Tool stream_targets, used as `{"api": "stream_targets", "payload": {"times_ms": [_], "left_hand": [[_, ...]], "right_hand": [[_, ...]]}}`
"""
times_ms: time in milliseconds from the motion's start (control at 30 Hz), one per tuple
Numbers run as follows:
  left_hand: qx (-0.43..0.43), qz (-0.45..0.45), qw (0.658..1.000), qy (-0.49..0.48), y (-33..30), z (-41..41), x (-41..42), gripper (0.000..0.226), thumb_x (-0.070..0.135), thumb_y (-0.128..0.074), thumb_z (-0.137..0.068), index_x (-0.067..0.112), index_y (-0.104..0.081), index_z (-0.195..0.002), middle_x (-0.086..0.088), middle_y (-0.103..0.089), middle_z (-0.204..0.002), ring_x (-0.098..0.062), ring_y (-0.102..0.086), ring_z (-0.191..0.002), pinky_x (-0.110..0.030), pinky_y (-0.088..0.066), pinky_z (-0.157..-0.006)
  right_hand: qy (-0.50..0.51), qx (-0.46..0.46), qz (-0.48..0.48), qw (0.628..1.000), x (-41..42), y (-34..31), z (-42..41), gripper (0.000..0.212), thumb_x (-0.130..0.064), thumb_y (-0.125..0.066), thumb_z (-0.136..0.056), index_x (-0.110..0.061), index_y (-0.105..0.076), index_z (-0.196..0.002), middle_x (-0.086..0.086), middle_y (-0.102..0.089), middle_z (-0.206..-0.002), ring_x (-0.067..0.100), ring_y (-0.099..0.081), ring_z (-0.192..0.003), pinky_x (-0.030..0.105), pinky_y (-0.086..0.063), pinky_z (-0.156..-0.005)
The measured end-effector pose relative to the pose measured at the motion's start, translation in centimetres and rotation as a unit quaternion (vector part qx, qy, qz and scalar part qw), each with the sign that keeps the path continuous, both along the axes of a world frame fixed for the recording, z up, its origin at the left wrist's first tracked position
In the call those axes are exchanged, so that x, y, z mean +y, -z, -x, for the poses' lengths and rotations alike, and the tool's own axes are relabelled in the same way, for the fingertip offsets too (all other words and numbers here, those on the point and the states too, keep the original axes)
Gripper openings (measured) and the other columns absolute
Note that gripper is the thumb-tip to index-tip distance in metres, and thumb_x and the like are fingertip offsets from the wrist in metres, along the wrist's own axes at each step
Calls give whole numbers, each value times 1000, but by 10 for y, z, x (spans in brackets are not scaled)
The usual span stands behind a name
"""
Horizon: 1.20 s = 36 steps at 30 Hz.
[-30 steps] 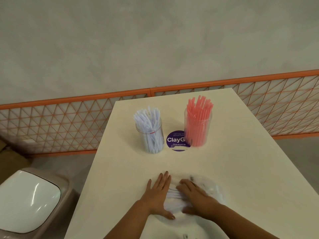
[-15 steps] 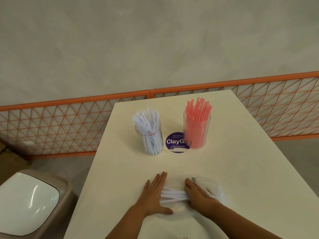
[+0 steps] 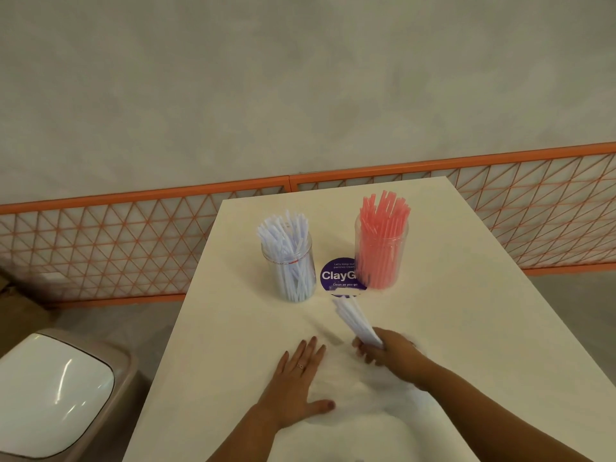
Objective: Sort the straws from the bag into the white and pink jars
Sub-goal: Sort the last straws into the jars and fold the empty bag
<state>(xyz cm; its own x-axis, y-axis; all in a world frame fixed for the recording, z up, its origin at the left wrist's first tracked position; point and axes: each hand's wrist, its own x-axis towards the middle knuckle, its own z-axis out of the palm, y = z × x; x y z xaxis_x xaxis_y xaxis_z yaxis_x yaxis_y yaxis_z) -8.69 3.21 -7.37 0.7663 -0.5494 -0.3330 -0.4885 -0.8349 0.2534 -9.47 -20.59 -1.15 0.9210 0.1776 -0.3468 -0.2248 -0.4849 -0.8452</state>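
Table [image 3: 466,328] fills the lower frame, cream and long. Half a second ago the white straws lay flat between both hands on the clear bag; now the right hand [image 3: 391,353] has lifted that bundle of white straws [image 3: 353,320] clear, fingers curled round its lower end, the tips aimed toward 11 o'clock. The bag [image 3: 376,388] lies flat at 6 o'clock, and the left hand [image 3: 296,385] rests on its left edge with fingers straight and slightly spread, thumb out. That likely means the bundle goes next into the white jar [image 3: 289,261], at 11 o'clock from the bundle and already crowded with white straws. The pink jar [image 3: 381,248] stands at 1 o'clock, packed with pink straws.

Beyond these: an orange lattice fence [image 3: 116,248] runs behind the table, a bin with a white lid [image 3: 53,395] sits at 9 o'clock, and a purple sticker [image 3: 338,275] lies between the 2 jars. Crowded straw tops in the white jar could block the bundle's entry.
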Motion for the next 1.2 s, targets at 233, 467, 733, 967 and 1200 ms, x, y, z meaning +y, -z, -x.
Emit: {"api": "stream_targets", "payload": {"times_ms": [233,467,733,967,1200], "left_hand": [[-8,49,997,-65,-14,-5,-12,104,83,14,-62,24,5,-148,10,15,-155,-9,13,-143,-36,7,-116],[132,449,837,-282,-101,-23,-64,48,45,-35,-94,26,-40,-139,8,-47,-139,-6,-42,-128,-21,-30,-106],[233,505,776,-297,-149,-46,-90,18,19,-66,-85,7,-66,-100,-7,-69,-84,-17,-67,-70,-27,-55,-50],[295,496,759,-302,-154,-51,-82,25,26,-59,-91,9,-66,-108,-18,-70,-98,-25,-70,-81,-27,-56,-56],[138,487,814,-285,-160,-58,-78,25,31,-54,-92,10,-65,-99,3,-66,-77,-6,-60,-63,-14,-46,-56]], "right_hand": [[127,41,-330,935,2,-37,-16,15,-7,-50,-94,-7,-62,-103,8,-72,-86,17,-70,-76,29,-58,-73],[135,54,-416,898,13,-62,-25,23,-5,-58,-87,-3,-64,-110,12,-74,-96,21,-71,-86,28,-59,-76],[81,60,-370,924,24,-77,-25,24,-10,-60,-87,-11,-62,-112,11,-72,-92,21,-70,-83,29,-57,-71],[23,130,-387,913,19,-81,-26,30,-22,-57,-86,-16,-58,-115,13,-72,-107,28,-68,-102,36,-56,-87],[8,152,-398,905,29,-75,-37,23,-22,-62,-84,-8,-61,-101,5,-61,-78,16,-63,-74,38,-54,-82]]}}
